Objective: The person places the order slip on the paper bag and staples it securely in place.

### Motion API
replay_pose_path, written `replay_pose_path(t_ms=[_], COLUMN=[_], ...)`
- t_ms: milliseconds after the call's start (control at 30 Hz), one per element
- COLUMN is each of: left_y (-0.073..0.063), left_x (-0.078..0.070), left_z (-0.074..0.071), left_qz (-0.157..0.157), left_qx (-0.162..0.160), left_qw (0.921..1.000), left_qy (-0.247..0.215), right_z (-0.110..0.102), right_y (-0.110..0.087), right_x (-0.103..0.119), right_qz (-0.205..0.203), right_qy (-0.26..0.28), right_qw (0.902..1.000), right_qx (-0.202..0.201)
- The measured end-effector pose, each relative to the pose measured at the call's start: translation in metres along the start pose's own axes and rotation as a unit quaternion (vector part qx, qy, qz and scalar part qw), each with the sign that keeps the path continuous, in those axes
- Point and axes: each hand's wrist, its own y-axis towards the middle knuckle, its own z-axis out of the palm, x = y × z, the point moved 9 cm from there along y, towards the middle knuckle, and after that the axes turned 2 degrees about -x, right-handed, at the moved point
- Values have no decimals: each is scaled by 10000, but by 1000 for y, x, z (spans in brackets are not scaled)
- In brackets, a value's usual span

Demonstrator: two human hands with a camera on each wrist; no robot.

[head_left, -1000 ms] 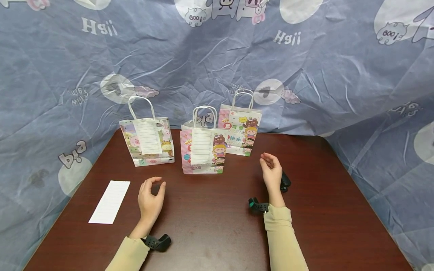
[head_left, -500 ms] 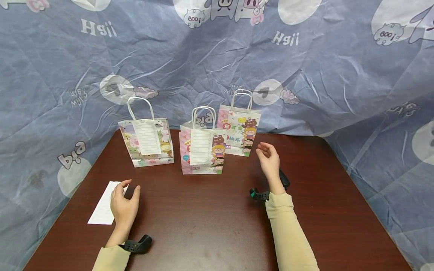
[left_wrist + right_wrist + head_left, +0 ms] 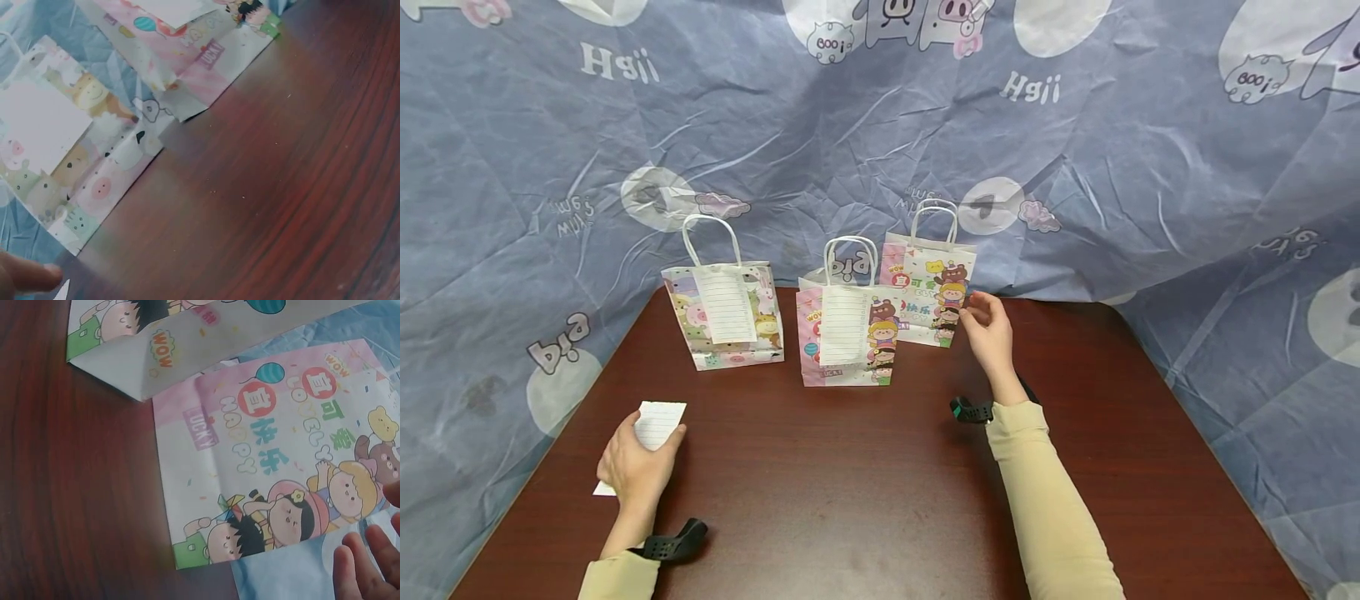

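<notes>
My left hand (image 3: pixel 638 467) is over a lined white paper slip (image 3: pixel 657 423) on the left of the table, thumb and fingers spread across its sides. Whether they touch it is hard to tell. My right hand (image 3: pixel 991 337) is beside the right edge of the rear cartoon gift bag (image 3: pixel 925 287), fingers slightly bent and nothing in them. In the right wrist view its fingers (image 3: pixel 351 565) appear close to that bag's printed front. The animal-print gift bag (image 3: pixel 767 329) and the middle gift bag (image 3: pixel 883 337) each carry a lined slip on the front; the rear one shows none.
All the bags stand upright along the back of the dark wood table (image 3: pixel 850 492), white handles up. A blue printed cloth (image 3: pixel 820 125) hangs behind. Some black object (image 3: pixel 1028 390) lies mostly hidden behind my right wrist.
My left hand has moved left from the table's middle-left onto the loose slip, now covering part of it. My right hand has moved forward to the rear bag's edge. The bags stay put.
</notes>
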Motion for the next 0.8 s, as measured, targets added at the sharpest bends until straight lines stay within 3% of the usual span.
replay_pose_path(t_ms=[133, 300, 800], left_y=[0, 0, -1], left_x=[4, 3, -3], left_z=[4, 6, 5], left_qz=[-53, 100, 307], left_qx=[247, 267, 40], left_qw=[9990, 9978, 9981], left_qy=[359, 605, 529], right_z=[4, 6, 11], right_y=[5, 12, 22], right_x=[4, 6, 3], right_qz=[46, 82, 84], right_qy=[20, 7, 20], right_qw=[10000, 9999, 9988], right_qx=[-26, -147, -481])
